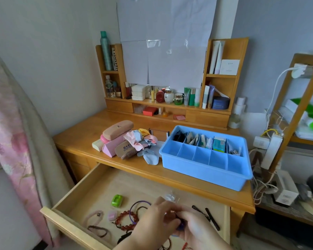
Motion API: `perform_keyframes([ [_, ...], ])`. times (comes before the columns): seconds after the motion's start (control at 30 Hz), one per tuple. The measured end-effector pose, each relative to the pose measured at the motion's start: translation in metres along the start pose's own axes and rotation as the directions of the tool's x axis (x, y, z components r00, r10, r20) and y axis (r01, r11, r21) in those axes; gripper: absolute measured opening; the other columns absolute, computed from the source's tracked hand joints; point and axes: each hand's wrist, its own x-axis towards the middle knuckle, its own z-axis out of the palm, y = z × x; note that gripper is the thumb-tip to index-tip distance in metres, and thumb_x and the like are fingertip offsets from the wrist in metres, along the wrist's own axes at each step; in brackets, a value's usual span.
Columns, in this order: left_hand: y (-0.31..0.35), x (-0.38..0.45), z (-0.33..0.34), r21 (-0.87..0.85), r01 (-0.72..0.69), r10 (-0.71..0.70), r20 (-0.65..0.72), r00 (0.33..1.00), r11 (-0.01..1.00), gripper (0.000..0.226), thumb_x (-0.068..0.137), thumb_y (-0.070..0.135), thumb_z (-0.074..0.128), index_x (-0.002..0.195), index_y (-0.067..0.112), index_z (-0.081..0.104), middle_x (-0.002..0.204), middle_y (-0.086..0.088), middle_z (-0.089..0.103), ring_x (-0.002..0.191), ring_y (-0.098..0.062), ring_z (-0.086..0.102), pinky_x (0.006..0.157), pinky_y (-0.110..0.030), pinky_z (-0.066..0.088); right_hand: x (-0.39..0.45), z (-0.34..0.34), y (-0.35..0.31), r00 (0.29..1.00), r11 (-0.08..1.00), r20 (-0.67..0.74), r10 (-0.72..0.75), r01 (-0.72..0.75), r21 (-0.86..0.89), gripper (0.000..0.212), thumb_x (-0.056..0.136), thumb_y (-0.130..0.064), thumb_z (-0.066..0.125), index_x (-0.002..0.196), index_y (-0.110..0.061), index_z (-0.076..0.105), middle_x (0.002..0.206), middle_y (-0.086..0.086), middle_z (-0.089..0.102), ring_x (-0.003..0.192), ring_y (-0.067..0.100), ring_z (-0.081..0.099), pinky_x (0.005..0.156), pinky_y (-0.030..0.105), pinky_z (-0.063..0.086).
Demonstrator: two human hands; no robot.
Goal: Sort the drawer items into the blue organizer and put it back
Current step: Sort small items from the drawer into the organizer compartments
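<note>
The blue organizer (204, 171) stands on the desk's right side; its back row holds packets and a small teal box, while the front row of compartments is bare. Below it the wooden drawer (76, 195) is pulled open. Inside lie a green clip-like gadget (117, 200), a red bead bracelet (124, 221), a purple ring band (134, 207), a pink hair tie (93, 216), a brown hair tie (98, 230) and black hair pins (212, 219). My left hand (154, 220) and right hand (195, 228) meet over the drawer, fingers curled, pinching a small dark-blue item (181, 226) that is mostly hidden.
A pile of glasses cases (117, 129) and cloths (141, 139) sits on the desk left of the organizer. Cosmetics fill the back shelf unit (170, 98). A curtain (16, 123) hangs at the left. Cables and a power strip (271, 150) crowd the right.
</note>
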Motion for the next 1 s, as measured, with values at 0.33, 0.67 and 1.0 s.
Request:
perform_keyframes([
  [0.33,-0.002,-0.004,0.012,-0.11,0.087,-0.088,-0.004,0.996,0.99,0.009,0.079,0.022,0.066,0.084,0.028,0.072,0.079,0.008,0.067,0.072,-0.002,0.063,0.07,-0.016,0.05,-0.016,-0.016,0.002,0.978,0.963,0.194,0.076,-0.123,0.241,0.038,0.097,-0.001,0.028,0.118,0.011,0.057,0.114,0.032,0.062,0.106,0.041,0.061,0.084,0.048,0.05],
  [0.67,-0.005,0.002,-0.002,-0.793,0.194,-0.424,-0.088,0.901,0.577,0.016,0.08,0.022,0.069,0.081,0.007,0.069,0.056,-0.008,0.055,0.05,-0.016,0.048,0.053,-0.025,0.044,-0.017,-0.025,-0.005,0.994,0.978,0.097,-0.052,0.031,0.206,0.035,0.073,-0.007,0.062,0.106,0.002,0.062,0.098,0.025,0.07,0.074,0.029,0.072,0.055,0.031,0.058],
  [1.0,-0.001,-0.008,0.004,-0.793,0.178,-0.341,-0.04,0.939,0.582,0.006,0.088,0.006,0.063,0.088,0.001,0.067,0.065,-0.008,0.065,0.054,-0.014,0.059,0.053,-0.024,0.05,-0.028,-0.019,-0.006,0.979,0.968,0.115,-0.169,0.187,-0.17,0.026,0.096,0.0,0.047,0.118,-0.008,0.057,0.082,0.016,0.071,0.063,0.022,0.065,0.053,0.028,0.052],
])
